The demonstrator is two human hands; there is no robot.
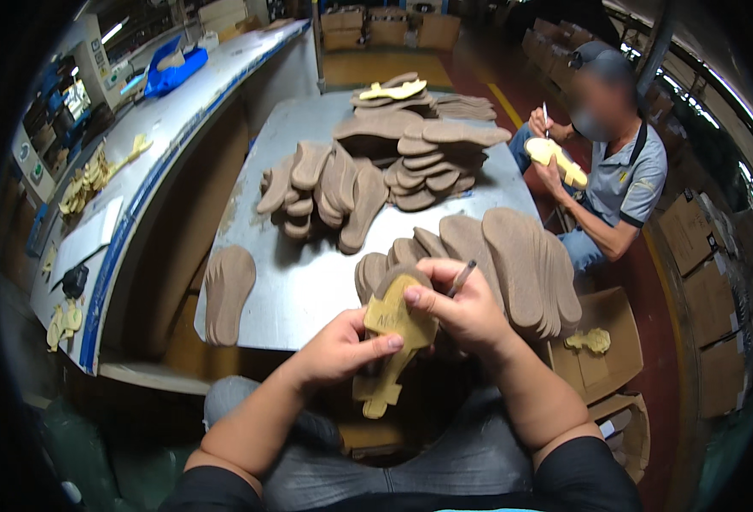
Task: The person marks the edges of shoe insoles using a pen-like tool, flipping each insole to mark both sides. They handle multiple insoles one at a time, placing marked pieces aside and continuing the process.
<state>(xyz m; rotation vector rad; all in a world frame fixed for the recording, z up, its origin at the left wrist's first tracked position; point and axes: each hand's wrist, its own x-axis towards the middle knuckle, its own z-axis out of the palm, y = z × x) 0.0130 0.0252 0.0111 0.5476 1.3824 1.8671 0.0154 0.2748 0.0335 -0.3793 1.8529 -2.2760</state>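
Observation:
Over my lap I hold a yellow cut-out template [398,322] with dark handwriting on it, laid against a brown insole [400,275] whose rounded end shows at the top. My left hand [342,348] grips the template's left side, thumb across its face. At the upper right, my right hand [462,311] pinches template and insole together. A dark pen [463,275] sticks up between that hand's fingers. Just beyond my hands, a row of brown insoles [513,264] leans on the metal table [291,294]. How much of the insole lies behind the template is hidden.
More insole piles [427,162] cover the table's far half; a small stack [229,294] sits at its left edge. A long white bench [137,175] runs along the left. To the right, a co-worker [619,162] marks a yellow template. Open cardboard boxes [602,367] stand by my right arm.

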